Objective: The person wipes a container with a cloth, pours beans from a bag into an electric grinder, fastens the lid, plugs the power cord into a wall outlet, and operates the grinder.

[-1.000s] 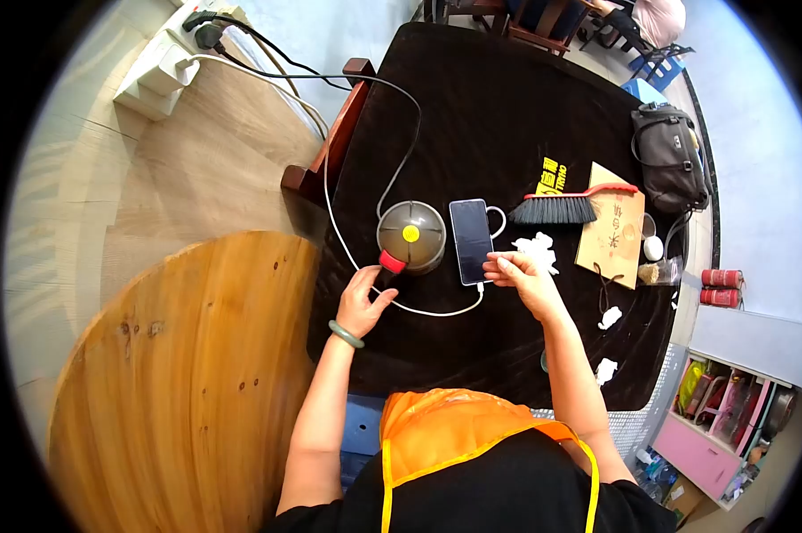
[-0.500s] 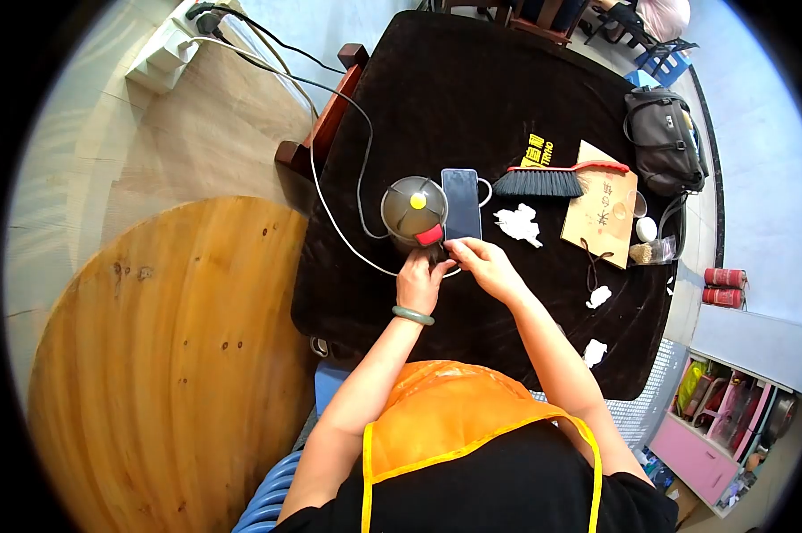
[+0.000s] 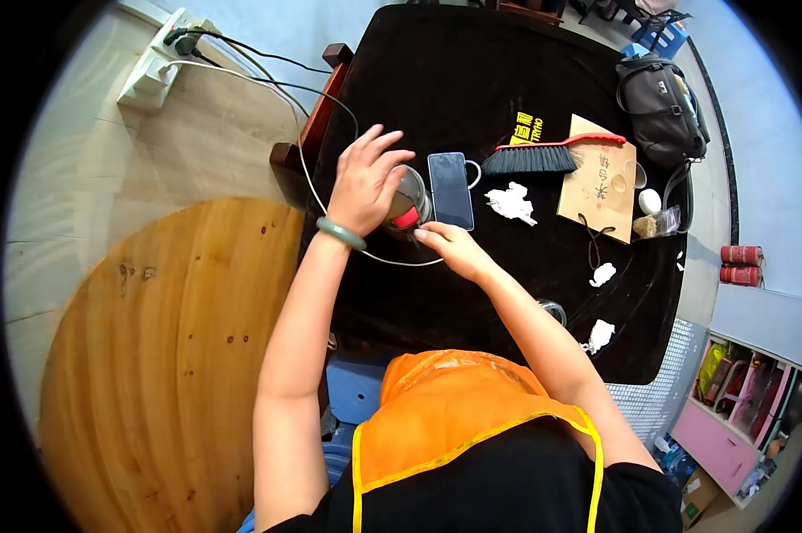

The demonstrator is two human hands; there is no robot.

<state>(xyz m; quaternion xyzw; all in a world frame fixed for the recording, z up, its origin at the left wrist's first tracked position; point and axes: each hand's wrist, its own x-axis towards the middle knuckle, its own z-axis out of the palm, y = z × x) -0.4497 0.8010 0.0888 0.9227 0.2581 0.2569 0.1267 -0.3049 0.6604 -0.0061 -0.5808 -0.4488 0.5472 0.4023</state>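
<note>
My left hand (image 3: pixel 363 182), with a green bangle at the wrist, is raised with fingers spread over the left side of the round grey pot (image 3: pixel 412 191), hiding much of it. Nothing shows in its fingers. Beside the red part (image 3: pixel 405 218) of the pot, my right hand (image 3: pixel 451 249) has thumb and forefinger pinched together; what they hold is too small to make out. Just above that hand lies a phone (image 3: pixel 451 190), screen dark, on the black cloth. A white cable (image 3: pixel 392 261) curves below the pot.
A red-handled brush (image 3: pixel 532 159) lies partly on a brown envelope (image 3: pixel 601 178), near crumpled tissue (image 3: pixel 511 203). A dark bag (image 3: pixel 658 108) sits at the table's right edge. To the left are a round wooden tabletop (image 3: pixel 179 355) and a power strip (image 3: pixel 156 75).
My left hand has left the spot below the pot, moved up and left, and spread its fingers. My right hand has shifted slightly left, still near the red part.
</note>
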